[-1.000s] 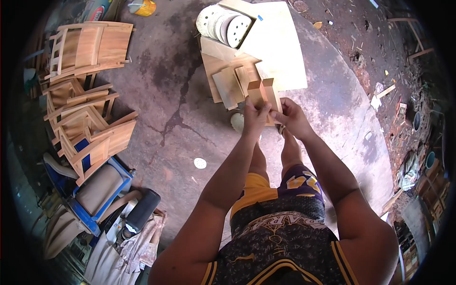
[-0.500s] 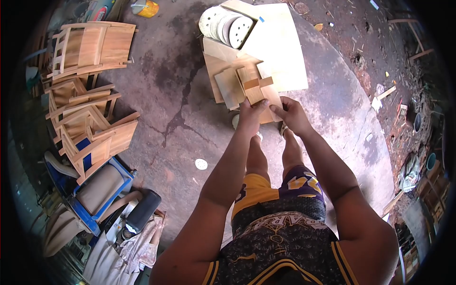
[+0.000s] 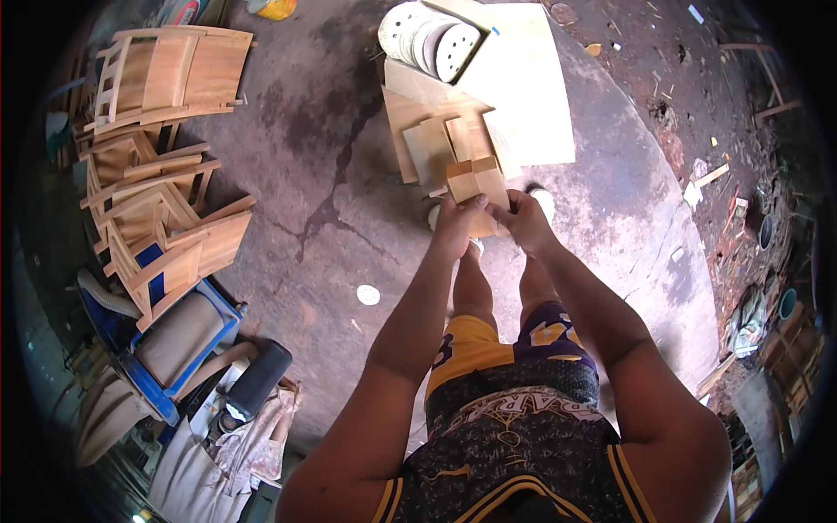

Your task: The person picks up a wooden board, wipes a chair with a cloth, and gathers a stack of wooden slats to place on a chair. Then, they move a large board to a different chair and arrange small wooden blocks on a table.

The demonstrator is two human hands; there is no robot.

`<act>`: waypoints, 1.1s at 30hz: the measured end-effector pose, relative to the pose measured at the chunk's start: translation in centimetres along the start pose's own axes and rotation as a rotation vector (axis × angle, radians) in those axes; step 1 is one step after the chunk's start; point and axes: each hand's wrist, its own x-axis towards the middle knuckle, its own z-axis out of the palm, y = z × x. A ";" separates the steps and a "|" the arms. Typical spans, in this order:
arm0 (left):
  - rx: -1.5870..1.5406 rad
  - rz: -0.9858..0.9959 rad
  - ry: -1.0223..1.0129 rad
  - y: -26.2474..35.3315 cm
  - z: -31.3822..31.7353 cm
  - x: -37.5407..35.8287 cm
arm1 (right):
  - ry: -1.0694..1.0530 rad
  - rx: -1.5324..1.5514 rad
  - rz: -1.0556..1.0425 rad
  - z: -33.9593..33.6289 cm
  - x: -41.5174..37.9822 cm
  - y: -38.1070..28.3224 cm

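Observation:
My left hand [image 3: 454,225] and my right hand [image 3: 527,223] are close together in front of my legs. Between them they grip light wooden pieces [image 3: 478,185], held side by side, with a darker brown band along the far end. My left fingers close on the near left edge; my right thumb and fingers pinch the right side. Part of the grip is hidden behind the wood. Just beyond lie more flat wooden pieces [image 3: 427,150] on a low wooden board. A stack of perforated round sanding discs [image 3: 427,39] sits in a wooden tray at the far side.
A large pale plywood sheet [image 3: 527,87] lies right of the discs. Wooden chair-like frames [image 3: 179,78] line the left side. Below them stands a blue-framed machine [image 3: 187,349] beside cloth. One white disc [image 3: 368,295] lies on the concrete floor. Scraps litter the ground at right.
The two pieces, earlier apart with one in each hand, are now side by side. My right hand has moved left and slightly down, towards my left hand. The view has shifted slightly.

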 end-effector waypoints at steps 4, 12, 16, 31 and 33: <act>-0.094 0.046 0.046 -0.4 -0.1 -0.3 | 0.008 0.074 -0.057 1.1 -0.2 -0.1; -0.059 0.140 0.221 -0.3 0.2 -0.1 | -0.155 0.289 -0.013 3.8 -1.3 -2.3; 0.034 0.182 0.141 -0.8 -0.9 -0.2 | -0.268 0.411 -0.025 3.4 -1.4 -3.0; 0.209 0.146 0.273 5.5 -7.4 1.7 | 0.055 -0.421 -0.358 10.0 3.7 -4.8; 0.111 0.099 0.354 6.1 -9.4 1.4 | -0.186 -0.218 -0.291 9.4 4.9 -4.7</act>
